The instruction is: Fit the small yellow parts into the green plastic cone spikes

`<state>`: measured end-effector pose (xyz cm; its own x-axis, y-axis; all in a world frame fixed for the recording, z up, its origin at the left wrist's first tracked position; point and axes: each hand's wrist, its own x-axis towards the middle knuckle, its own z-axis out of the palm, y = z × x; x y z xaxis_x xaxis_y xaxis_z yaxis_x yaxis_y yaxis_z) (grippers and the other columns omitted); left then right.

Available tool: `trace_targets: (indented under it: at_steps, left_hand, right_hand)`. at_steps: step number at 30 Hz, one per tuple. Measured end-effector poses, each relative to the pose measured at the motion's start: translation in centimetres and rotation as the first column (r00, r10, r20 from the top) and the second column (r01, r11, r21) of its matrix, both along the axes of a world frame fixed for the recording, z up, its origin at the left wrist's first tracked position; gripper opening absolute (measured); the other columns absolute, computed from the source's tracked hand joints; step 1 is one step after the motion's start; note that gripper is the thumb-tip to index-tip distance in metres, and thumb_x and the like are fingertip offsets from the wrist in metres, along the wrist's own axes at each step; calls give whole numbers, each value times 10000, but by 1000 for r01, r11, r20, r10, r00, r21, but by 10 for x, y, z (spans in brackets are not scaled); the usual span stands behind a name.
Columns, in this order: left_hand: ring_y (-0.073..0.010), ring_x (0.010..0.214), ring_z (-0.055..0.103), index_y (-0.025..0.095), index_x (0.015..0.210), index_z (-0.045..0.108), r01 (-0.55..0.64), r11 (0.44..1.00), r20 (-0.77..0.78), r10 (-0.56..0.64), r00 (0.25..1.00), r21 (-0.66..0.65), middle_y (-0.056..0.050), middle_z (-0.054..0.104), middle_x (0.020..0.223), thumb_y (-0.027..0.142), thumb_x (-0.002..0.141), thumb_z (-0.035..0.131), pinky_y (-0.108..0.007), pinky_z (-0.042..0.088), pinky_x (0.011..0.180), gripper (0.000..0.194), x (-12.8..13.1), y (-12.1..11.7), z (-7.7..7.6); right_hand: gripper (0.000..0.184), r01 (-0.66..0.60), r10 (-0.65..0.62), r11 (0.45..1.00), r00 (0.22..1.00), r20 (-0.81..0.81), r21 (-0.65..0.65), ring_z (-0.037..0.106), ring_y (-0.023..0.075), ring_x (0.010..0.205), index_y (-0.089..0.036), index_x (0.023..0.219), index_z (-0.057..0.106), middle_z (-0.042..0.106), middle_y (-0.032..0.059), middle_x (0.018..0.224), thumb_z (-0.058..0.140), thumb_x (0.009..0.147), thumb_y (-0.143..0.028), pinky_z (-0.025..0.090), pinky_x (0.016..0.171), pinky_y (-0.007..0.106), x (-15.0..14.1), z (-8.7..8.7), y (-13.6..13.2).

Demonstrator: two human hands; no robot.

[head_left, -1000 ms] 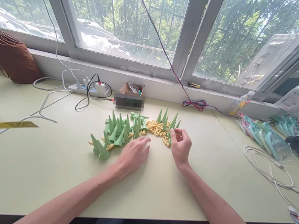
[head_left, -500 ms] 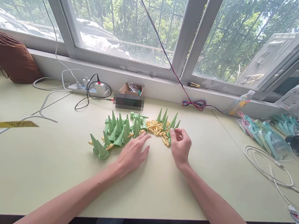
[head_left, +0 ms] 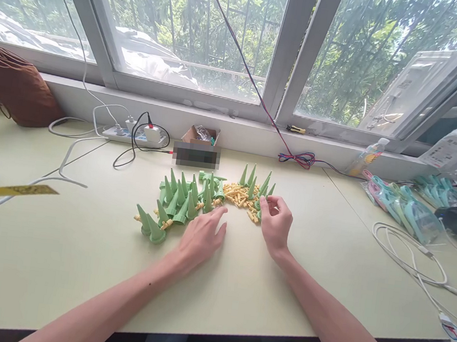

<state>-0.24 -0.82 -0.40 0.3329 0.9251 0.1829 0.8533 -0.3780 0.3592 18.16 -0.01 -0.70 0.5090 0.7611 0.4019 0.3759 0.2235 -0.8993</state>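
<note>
My left hand (head_left: 203, 235) rests palm down with fingers stretched and thumb apart, its fingertips beside a group of green plastic cone-shaped spikes (head_left: 182, 210). Some of these stand upright and others lie over; a few have yellow valve-like pieces (head_left: 167, 224) at their bases. At the right, my right hand (head_left: 277, 221) pinches thumb and forefinger together on a green cone-shaped spike (head_left: 260, 213), mostly hidden by the fingers. Several more upright green spikes (head_left: 251, 177) stand just beyond it. Between the hands, farther back, lies a heap of small yellow pieces (head_left: 239, 195).
Behind the spikes are an open cardboard box (head_left: 190, 134) and a power strip (head_left: 117, 134) with cables. A brown drawstring bag (head_left: 18, 87) sits at far left. On the right are a bottle (head_left: 367, 156), bagged pastel items (head_left: 417, 213) and a coiled white cable (head_left: 405, 259).
My left hand has drawn slightly back and left, away from the spikes' edge. My right hand has stayed in nearly the same place and pose.
</note>
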Motion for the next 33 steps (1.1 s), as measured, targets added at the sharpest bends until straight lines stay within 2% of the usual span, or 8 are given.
trace_targets:
  at_steps: [12, 22, 33]
  left_hand:
    - [-272, 837, 707, 203, 1164, 611, -76, 996, -58, 78, 995, 36, -84, 754, 929, 279, 963, 429, -303, 399, 633, 282, 1, -1, 0]
    - [-263, 809, 709, 184, 1090, 635, -127, 992, -87, 128, 988, 19, -101, 754, 919, 271, 968, 429, -293, 373, 607, 255, 2, -3, 1]
    - [-254, 783, 700, 170, 1073, 620, -127, 992, -102, 126, 987, 0, -104, 747, 906, 257, 973, 411, -292, 352, 590, 247, 1, -5, 8]
  right_hand:
    - [315, -3, 3, 1000, 1000, -10, -12, 478, 112, 508, -163, 843, 611, 561, -12, 678, 631, 854, -477, 391, 487, 247, 0, 1, 0]
    - [340, -2, 2, 1000, 1000, -19, -13, 479, 116, 509, -162, 840, 614, 576, -4, 673, 635, 844, -502, 396, 486, 248, -1, 0, 0]
    - [319, 1, -1, 1000, 1000, -13, -8, 501, 123, 525, -163, 840, 611, 586, 1, 685, 631, 852, -481, 415, 500, 251, -1, 2, -1]
